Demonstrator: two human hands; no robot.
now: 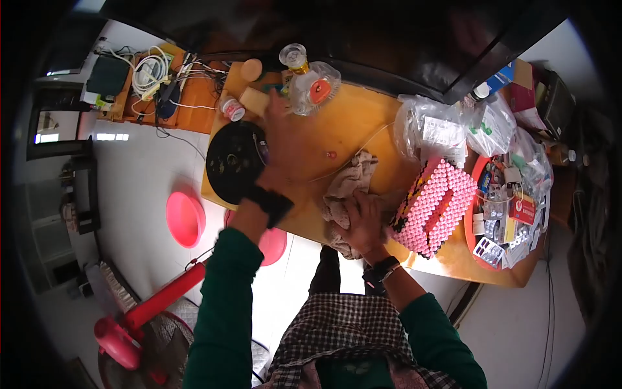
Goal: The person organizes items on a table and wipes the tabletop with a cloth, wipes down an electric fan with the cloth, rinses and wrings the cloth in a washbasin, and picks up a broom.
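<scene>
My left hand (283,133) is smeared by motion as it reaches over the wooden table (363,107). Its fingers are near a pale yellow block (254,101) and a clear glass bottle (315,84); whether they hold anything cannot be made out. Beside that wrist lies a round black tray (227,170), with a small white jar (232,109) just above it. My right hand (364,222) is closed on a crumpled beige cloth (353,178) at the table's near edge. Right of it stands a pink beaded tissue box (447,201). A small red object (331,155) lies mid-table.
An orange-red basin (476,240) of medicine packs sits at the right, with plastic bags (414,123) behind it. A dark screen (363,39) borders the back. Coiled white cables (150,74) lie far left. Pink basins (184,219) and a red fan (118,342) stand below.
</scene>
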